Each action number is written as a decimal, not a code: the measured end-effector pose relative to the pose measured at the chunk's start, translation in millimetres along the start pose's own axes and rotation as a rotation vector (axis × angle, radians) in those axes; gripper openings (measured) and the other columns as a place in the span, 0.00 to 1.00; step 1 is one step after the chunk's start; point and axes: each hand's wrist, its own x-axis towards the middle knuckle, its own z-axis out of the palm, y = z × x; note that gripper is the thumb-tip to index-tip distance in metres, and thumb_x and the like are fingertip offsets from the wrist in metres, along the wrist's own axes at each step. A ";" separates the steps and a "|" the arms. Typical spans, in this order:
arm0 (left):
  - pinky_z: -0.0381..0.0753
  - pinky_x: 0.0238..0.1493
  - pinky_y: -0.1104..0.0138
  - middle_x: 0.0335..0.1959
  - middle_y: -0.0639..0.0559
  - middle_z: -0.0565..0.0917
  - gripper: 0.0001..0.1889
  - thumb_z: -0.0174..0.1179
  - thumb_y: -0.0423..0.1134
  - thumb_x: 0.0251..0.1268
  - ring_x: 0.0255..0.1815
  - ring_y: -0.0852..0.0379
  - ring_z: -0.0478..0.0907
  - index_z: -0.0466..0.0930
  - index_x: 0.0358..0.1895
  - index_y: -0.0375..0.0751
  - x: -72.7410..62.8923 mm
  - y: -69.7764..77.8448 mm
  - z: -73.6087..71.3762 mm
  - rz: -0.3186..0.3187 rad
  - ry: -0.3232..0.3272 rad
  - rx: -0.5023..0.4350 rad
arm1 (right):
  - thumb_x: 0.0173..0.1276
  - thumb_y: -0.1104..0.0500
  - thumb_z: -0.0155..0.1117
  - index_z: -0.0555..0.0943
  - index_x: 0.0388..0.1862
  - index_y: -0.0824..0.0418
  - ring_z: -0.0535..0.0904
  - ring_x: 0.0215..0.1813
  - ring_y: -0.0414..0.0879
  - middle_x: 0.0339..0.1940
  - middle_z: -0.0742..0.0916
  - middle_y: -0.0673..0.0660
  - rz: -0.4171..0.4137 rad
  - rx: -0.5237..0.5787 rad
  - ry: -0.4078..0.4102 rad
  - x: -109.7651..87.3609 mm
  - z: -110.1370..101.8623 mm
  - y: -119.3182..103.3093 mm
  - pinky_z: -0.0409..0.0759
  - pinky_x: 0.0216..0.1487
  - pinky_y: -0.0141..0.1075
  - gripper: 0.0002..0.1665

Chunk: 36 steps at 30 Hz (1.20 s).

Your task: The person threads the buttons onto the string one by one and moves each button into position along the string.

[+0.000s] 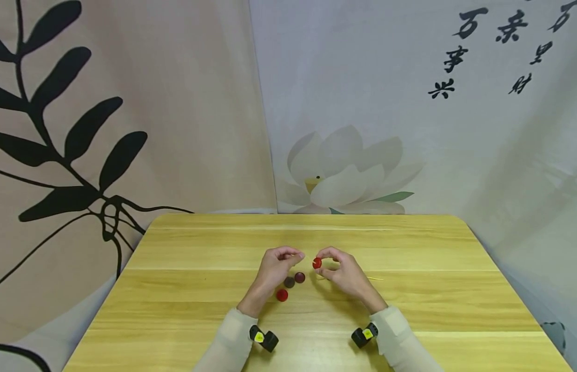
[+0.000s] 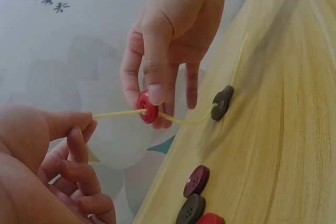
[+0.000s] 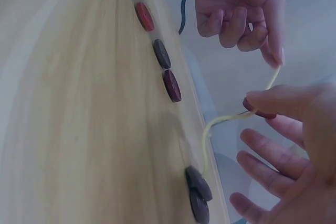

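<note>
Watching two hands over a wooden table [image 1: 455, 310], both busy with a yellow string [image 2: 118, 114] and a red button [image 2: 148, 107]. Left hand [image 1: 275, 266]: thumb and index tips closed together on the string near its end, other fingers curled in loosely. Right hand [image 1: 346, 273]: thumb and index pinching the red button at its rim, remaining fingers apart and bent only slightly, holding nothing.

Red button is up off the tabletop, between the hands. String goes straight from the left pinch into the button's face, comes out the other side, then sags down to two dark buttons [image 2: 222, 103] on the table. Those two overlap; can't tell if the string passes through both. Its other end trails past them on the wood.

Three loose ones sit in a slanting row by the left hand: maroon button [image 2: 196, 181] farthest from the person, grey button [image 2: 190, 209] in the middle, touching or nearly touching it, second red button [image 1: 282, 295] nearest, just beside the grey.

Pale sleeves [image 1: 228, 346] on both arms, small black camera [image 1: 265, 338] at each wrist. Backdrop [image 1: 200, 129] behind the table: black leafy branch print on one side, pale lotus [image 1: 353, 170] and black characters [image 1: 511, 26] on the other
</note>
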 end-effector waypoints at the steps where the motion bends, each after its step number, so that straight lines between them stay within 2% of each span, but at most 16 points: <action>1: 0.70 0.36 0.65 0.31 0.54 0.77 0.11 0.66 0.43 0.66 0.37 0.49 0.72 0.87 0.43 0.39 0.4 -0.4 0.2 -0.003 0.001 0.002 | 0.62 0.62 0.73 0.82 0.46 0.52 0.79 0.58 0.51 0.47 0.87 0.49 0.000 0.006 -0.002 -0.1 0.0 0.4 0.70 0.64 0.61 0.14; 6: 0.69 0.36 0.65 0.30 0.53 0.76 0.10 0.64 0.40 0.67 0.36 0.49 0.71 0.86 0.43 0.36 -0.1 2.7 0.9 -0.013 0.009 0.023 | 0.62 0.63 0.72 0.82 0.45 0.53 0.79 0.58 0.52 0.48 0.86 0.50 0.000 0.023 0.000 -0.2 -0.5 1.7 0.72 0.62 0.60 0.14; 15: 0.69 0.36 0.66 0.30 0.52 0.76 0.09 0.63 0.37 0.68 0.35 0.51 0.71 0.85 0.42 0.32 -14.3 27.7 1.6 0.008 0.006 0.014 | 0.63 0.64 0.72 0.81 0.46 0.52 0.79 0.59 0.53 0.46 0.86 0.48 -0.001 -0.001 -0.025 -1.3 -4.4 7.6 0.69 0.64 0.61 0.14; 23: 0.69 0.34 0.67 0.30 0.51 0.77 0.10 0.62 0.36 0.68 0.32 0.56 0.70 0.85 0.42 0.30 -19.2 33.6 1.8 0.035 -0.006 0.013 | 0.62 0.66 0.71 0.81 0.46 0.52 0.78 0.60 0.53 0.46 0.86 0.48 0.020 0.000 -0.041 -2.3 -7.5 11.9 0.67 0.66 0.61 0.15; 26: 0.69 0.34 0.67 0.30 0.51 0.77 0.10 0.63 0.36 0.68 0.32 0.55 0.70 0.85 0.43 0.31 -16.3 29.4 2.1 0.027 -0.009 0.015 | 0.62 0.65 0.72 0.82 0.46 0.51 0.76 0.63 0.53 0.46 0.86 0.47 0.036 -0.013 -0.036 -3.0 -8.5 11.2 0.65 0.67 0.61 0.16; 32: 0.69 0.34 0.67 0.31 0.52 0.78 0.10 0.63 0.38 0.68 0.34 0.52 0.70 0.86 0.43 0.33 -2.7 9.4 1.9 0.013 -0.014 0.007 | 0.61 0.65 0.72 0.82 0.46 0.50 0.74 0.66 0.54 0.49 0.85 0.47 0.058 -0.019 -0.042 -4.2 -9.8 10.5 0.63 0.68 0.62 0.16; 36: 0.69 0.34 0.67 0.32 0.52 0.78 0.12 0.65 0.42 0.67 0.35 0.51 0.71 0.86 0.43 0.36 -0.2 4.8 1.1 0.022 -0.019 -0.008 | 0.61 0.65 0.72 0.82 0.46 0.50 0.72 0.67 0.55 0.51 0.85 0.48 0.058 -0.019 -0.046 -4.3 -10.1 12.7 0.62 0.69 0.62 0.17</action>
